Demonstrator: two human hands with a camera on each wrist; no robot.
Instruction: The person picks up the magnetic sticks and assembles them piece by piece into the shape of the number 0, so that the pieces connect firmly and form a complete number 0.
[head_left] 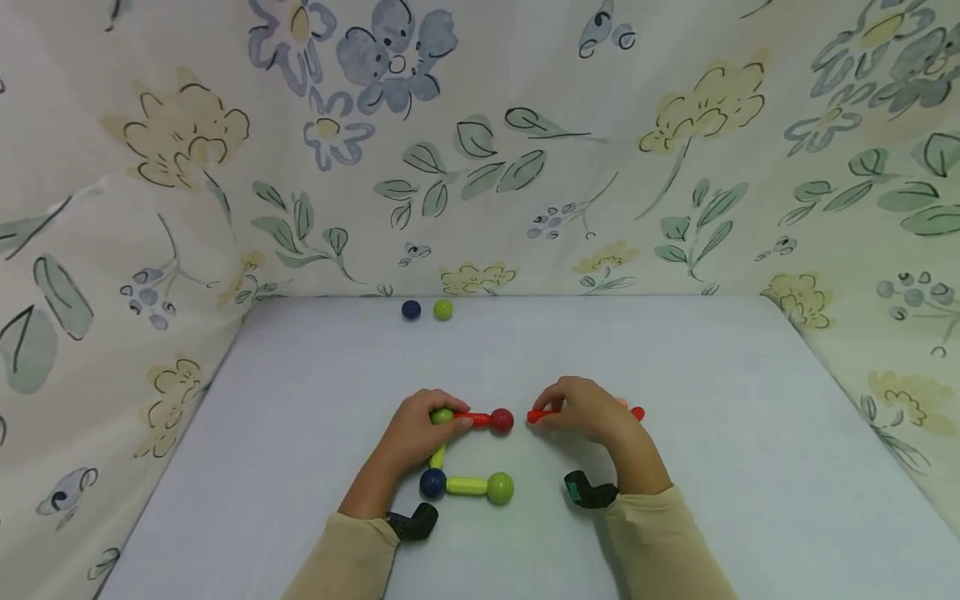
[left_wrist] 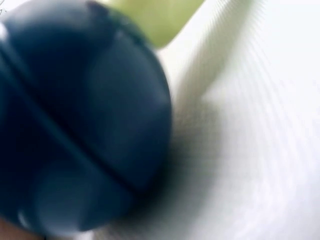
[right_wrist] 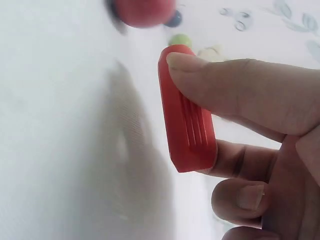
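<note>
My left hand (head_left: 420, 429) reaches over the light green ball (head_left: 442, 415) and pinches the red stick (head_left: 477, 420) that joins it to a red ball (head_left: 502, 421). A yellow-green stick (head_left: 437, 457) runs from that green ball to a dark blue ball (head_left: 432, 483), which fills much of the left wrist view. Another yellow-green stick (head_left: 467, 486) links the blue ball to a second green ball (head_left: 500, 488). Between thumb and fingers, my right hand (head_left: 588, 410) holds a loose red stick (right_wrist: 187, 120), its tip a short gap right of the red ball.
At the table's back edge lie a dark blue ball (head_left: 411, 310) and a light green ball (head_left: 443, 310). The end of another red piece (head_left: 637, 413) shows behind my right hand. A floral cloth (head_left: 480, 167) hangs around the white table (head_left: 697, 350).
</note>
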